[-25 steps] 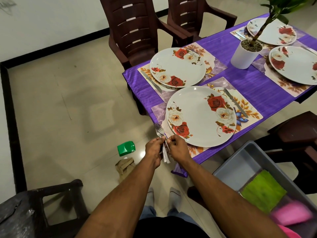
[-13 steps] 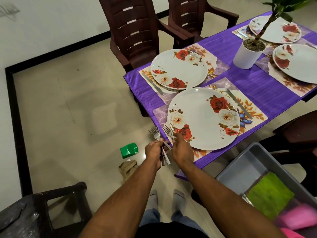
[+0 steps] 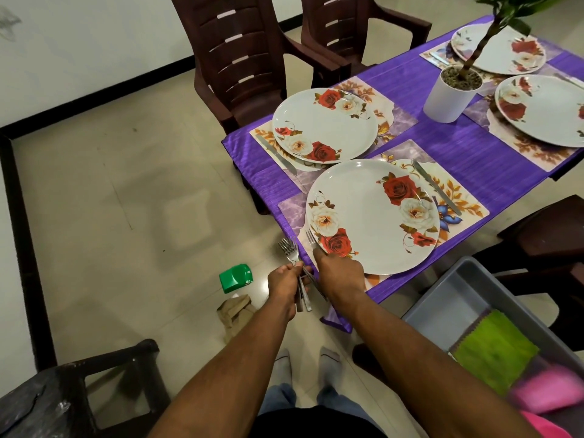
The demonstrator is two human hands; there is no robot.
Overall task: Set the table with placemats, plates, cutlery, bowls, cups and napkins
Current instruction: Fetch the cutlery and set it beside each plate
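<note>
Purple-clothed table (image 3: 442,147) already carries 4 placemats, plates and knives. Left hand (image 3: 286,279) grips spare forks (image 3: 289,248); right hand (image 3: 339,273) pinches 1 fork (image 3: 311,239) beside the nearest plate (image 3: 373,216). Bowls, cups and napkins remain.

A purple-clothed table (image 3: 442,143) carries floral placemats (image 3: 398,118), each under a rose-patterned plate (image 3: 325,124), and a white plant pot (image 3: 448,96).

White rose-patterned plates (image 3: 373,216) on purple tablecloth (image 3: 448,143)
</note>
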